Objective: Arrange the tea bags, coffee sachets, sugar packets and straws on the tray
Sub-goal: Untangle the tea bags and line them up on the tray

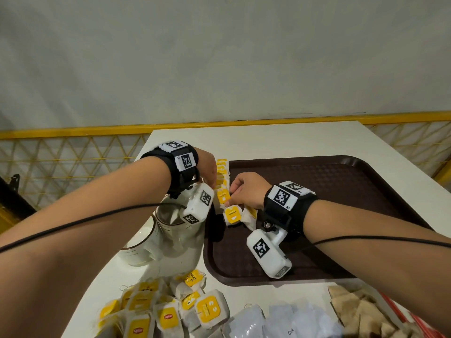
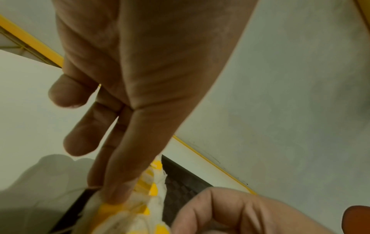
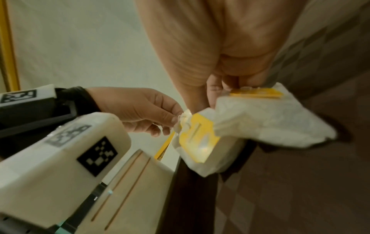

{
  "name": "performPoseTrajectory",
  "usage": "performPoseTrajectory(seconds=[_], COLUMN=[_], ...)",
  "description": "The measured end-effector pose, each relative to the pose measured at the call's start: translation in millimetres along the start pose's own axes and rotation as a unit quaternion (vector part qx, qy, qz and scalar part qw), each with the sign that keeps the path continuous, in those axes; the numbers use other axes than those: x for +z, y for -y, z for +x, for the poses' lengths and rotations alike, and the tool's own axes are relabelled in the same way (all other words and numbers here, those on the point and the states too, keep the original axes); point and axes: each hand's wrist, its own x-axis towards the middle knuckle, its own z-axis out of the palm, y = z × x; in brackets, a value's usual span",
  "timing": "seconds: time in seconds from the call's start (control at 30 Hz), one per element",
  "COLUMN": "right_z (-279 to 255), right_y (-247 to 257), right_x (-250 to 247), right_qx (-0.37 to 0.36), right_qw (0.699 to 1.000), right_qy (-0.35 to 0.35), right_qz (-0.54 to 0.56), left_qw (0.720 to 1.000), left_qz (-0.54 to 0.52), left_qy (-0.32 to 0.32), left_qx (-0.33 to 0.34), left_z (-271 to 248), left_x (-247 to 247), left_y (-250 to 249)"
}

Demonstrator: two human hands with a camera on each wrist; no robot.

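Note:
A dark brown tray (image 1: 329, 189) lies on the white table. A row of yellow-tagged tea bags (image 1: 222, 175) stands along its left rim. My left hand (image 1: 210, 173) reaches down with straight fingers (image 2: 118, 190), and their tips press on the near end of that row (image 2: 144, 186). My right hand (image 1: 240, 191) hovers over the tray beside the row with its fingers curled (image 3: 220, 85). It pinches the top of a tea bag (image 3: 270, 120), and a second tea bag (image 1: 233, 214) hangs just under its thumb.
Two white mugs (image 1: 146, 242) stand left of the tray under my left wrist. At the table's front lie a heap of loose tea bags (image 1: 170, 311), white sachets (image 1: 280, 320) and brown packets (image 1: 361, 311). A yellow railing (image 1: 73, 132) runs behind the table.

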Motion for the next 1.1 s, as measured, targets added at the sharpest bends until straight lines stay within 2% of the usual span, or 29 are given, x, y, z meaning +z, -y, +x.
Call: performPoseTrajectory(seconds=[0.17,0.27,0.3,0.37,0.43,0.47,0.57,0.63,0.8,0.87,0.93,1.0,1.1], right_z=[0.0,-6.9,-9.5,-15.3,-19.9,-21.0,-18.1,-14.8,-15.3,-16.4,-16.6,-20.0,-24.9], right_y=[-0.4,4.0,5.0,4.3,1.9,1.1,3.8,6.4,5.0,2.0,-4.0,-8.9,-10.3], right_x=[2.1,-7.0,-12.8,-23.1,-25.5,-23.4,-12.4,-6.7,-6.4,-18.7,-32.5,-38.1,-32.4], right_qx=[0.006,-0.003,-0.011,-0.031,-0.057,-0.07,-0.09,-0.09,-0.084,-0.07,-0.038,-0.02,-0.033], right_qw=[1.0,1.0,1.0,0.995,0.984,0.981,0.989,0.993,0.994,0.997,0.995,0.979,0.97], right_qy=[-0.004,-0.012,0.006,0.092,0.168,0.177,0.118,0.073,0.037,0.024,0.077,0.149,0.163], right_qz=[0.029,0.016,0.008,-0.001,-0.019,-0.025,-0.003,0.026,0.064,0.027,-0.054,-0.14,-0.177], left_qw=[1.0,0.998,0.997,0.994,0.994,0.996,0.994,0.991,0.997,0.997,0.997,0.997,0.995], left_qz=[-0.006,-0.004,-0.019,-0.056,-0.073,-0.073,-0.086,-0.089,-0.021,-0.015,-0.01,-0.01,-0.021], left_qy=[-0.026,-0.067,-0.081,-0.09,-0.075,-0.057,0.045,0.079,0.012,-0.003,-0.015,-0.032,-0.049], left_qx=[0.006,-0.001,-0.002,0.0,0.008,0.015,0.049,0.059,0.077,0.076,0.074,0.076,0.079], left_z=[1.7,2.3,2.3,0.7,-3.6,-7.1,-16.9,-20.3,-8.9,-5.2,-3.4,-2.0,1.0], left_x=[-0.9,-0.2,-0.9,-3.5,-6.2,-7.4,-8.1,-4.3,14.0,16.9,18.3,20.6,24.4], left_y=[-0.8,1.2,3.1,6.3,7.4,7.3,4.4,0.3,-6.3,-3.9,-1.4,-1.2,-1.3])
